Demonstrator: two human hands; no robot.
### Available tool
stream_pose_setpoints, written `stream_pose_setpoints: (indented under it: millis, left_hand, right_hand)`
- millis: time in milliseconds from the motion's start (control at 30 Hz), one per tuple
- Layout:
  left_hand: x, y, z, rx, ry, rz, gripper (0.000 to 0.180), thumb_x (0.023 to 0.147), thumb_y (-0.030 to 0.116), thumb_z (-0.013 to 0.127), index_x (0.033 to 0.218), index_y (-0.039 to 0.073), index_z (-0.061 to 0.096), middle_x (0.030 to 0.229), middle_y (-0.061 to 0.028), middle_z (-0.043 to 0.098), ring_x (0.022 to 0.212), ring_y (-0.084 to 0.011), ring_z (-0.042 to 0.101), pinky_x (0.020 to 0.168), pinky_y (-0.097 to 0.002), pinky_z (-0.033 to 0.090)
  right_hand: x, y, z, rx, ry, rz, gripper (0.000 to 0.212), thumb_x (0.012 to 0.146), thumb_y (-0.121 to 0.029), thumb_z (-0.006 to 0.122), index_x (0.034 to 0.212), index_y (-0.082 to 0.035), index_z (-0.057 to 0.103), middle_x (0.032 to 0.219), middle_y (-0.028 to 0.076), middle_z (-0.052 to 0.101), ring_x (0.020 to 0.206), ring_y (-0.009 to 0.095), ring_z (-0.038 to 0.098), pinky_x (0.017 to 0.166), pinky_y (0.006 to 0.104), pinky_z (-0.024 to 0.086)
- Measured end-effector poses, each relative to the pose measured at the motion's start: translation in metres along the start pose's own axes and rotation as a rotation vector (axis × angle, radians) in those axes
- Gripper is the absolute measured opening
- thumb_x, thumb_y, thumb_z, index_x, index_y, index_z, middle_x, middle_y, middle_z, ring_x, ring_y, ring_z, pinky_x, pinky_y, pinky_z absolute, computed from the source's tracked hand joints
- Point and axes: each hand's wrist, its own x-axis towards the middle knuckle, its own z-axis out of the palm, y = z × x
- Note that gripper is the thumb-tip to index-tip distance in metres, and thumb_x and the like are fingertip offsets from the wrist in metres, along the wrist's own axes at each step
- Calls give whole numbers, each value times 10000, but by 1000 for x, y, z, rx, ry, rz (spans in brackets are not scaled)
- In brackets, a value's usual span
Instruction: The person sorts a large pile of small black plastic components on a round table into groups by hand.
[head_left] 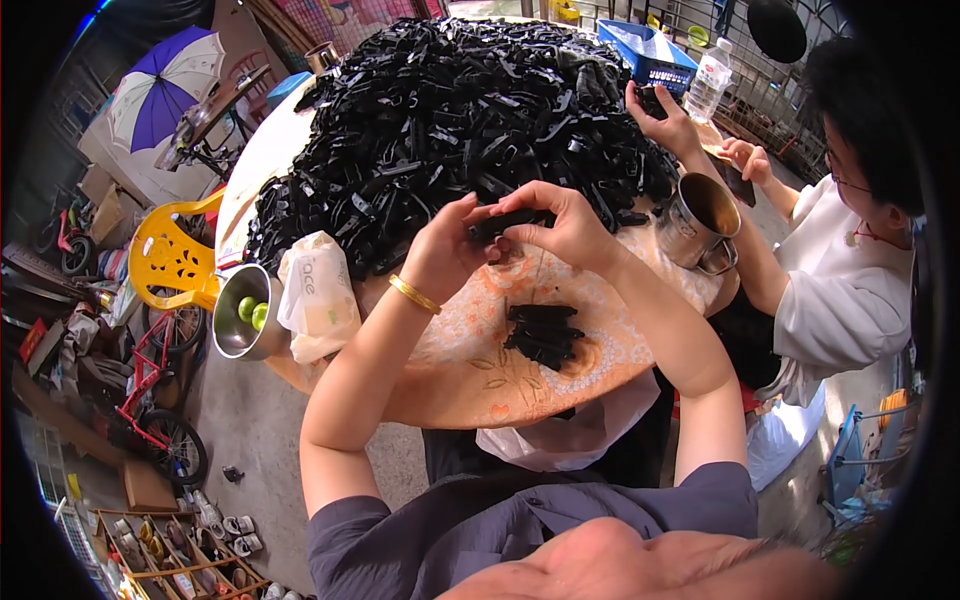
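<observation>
Between my two hands, above the near side of the round table (450,360), is a small dark black plastic piece (512,222). My left hand (440,245) closes on its left end, with a gold bangle on that wrist. The thumb and fingers of my right hand (568,230) pinch it from the right. Its exact kind is too small to make out. A large heap of black plastic pieces (460,120) rises just beyond my hands. Nearer me, a small stack of similar black pieces (543,335) lies on the patterned tablecloth.
Left of my arm stand a white paper bag (318,295) and a metal bowl (240,335) with green fruit. A steel mug (690,235) is at the right, near a co-worker (850,260) holding dark pieces. Behind are a blue basket (650,62) and a bottle (708,85).
</observation>
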Motion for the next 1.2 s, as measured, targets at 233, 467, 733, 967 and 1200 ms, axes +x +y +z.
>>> stream_pose_setpoints:
  millis: [233, 467, 733, 967, 1200]
  left_hand:
    - [-1, -11, 4, 405, 14, 187, 392, 890, 124, 577, 1204, -86, 473, 1034, -138, 605, 855, -184, 634, 784, -291, 534]
    - [-2, -7, 5, 774, 39, 464, 431, 824, -35, 595, 1235, -57, 469, 1020, -118, 612, 849, -135, 620, 741, -251, 528]
    - [-11, -9, 22, 999, 60, 553, 306, 822, -4, 610, 1126, -29, 585, 897, -68, 660, 771, -71, 597, 700, -217, 508]
    - [-14, -17, 29, 1415, -107, 263, 407, 818, 132, 653, 1192, 8, 551, 1043, -98, 647, 919, -107, 590, 797, -264, 476]
    - [-54, -17, 39, 2007, 236, 704, 324, 733, 299, 696, 890, 40, 582, 851, -117, 580, 874, -285, 530, 773, -380, 441]
  right_hand:
    - [-1, -3, -3, -323, 44, -204, 291, 740, -64, 719, 1015, -40, 624, 852, 53, 662, 816, 147, 627, 754, 270, 501]
    - [-2, -16, -8, 19, -37, 105, 416, 775, -129, 714, 1114, 52, 556, 906, 77, 649, 844, 132, 612, 776, 260, 497]
    - [-5, -19, -15, 60, -68, 95, 278, 823, -76, 665, 1060, 51, 594, 883, 53, 642, 801, 69, 583, 719, 212, 483]
    - [3, -4, -23, -309, 173, 75, 247, 823, -269, 672, 834, -23, 678, 667, 46, 651, 609, 81, 596, 562, 231, 473]
    - [-2, 7, -8, -677, -78, -142, 173, 754, -216, 684, 844, -69, 671, 699, 89, 646, 644, 235, 633, 589, 314, 500]
